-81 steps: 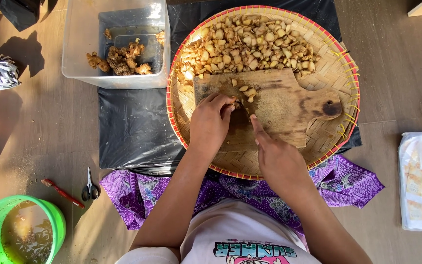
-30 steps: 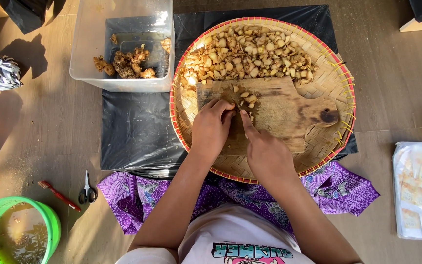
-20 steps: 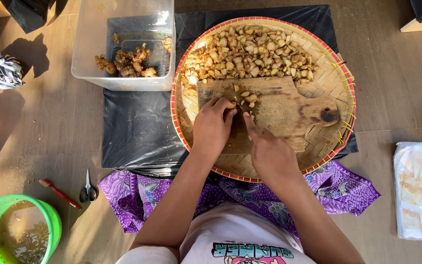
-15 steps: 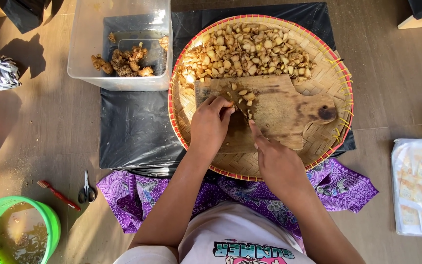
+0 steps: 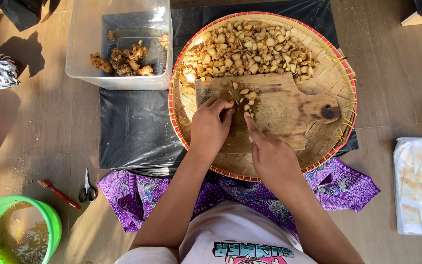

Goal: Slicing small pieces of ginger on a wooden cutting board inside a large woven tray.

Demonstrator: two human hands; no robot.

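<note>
The left hand (image 5: 211, 122) has its fingers curled and bunched together, tips pressing a small piece of root down on the wooden cutting board (image 5: 279, 110) — held that way, I'd say, to pin it while keeping the knuckles toward the blade. The right hand (image 5: 269, 154) is closed around a knife (image 5: 237, 103), forefinger stretched along its back to steer it; the handle is hidden in the palm. A few cut slices (image 5: 247, 95) lie just beyond the blade. The board rests inside a round woven tray (image 5: 338, 83), with the heap of sliced pieces (image 5: 250, 46) pushed to the far side. The board's right half is bare — room to work. Left of the tray, a clear plastic tub (image 5: 81, 54) holds whole roots (image 5: 123, 61), within reach.
</note>
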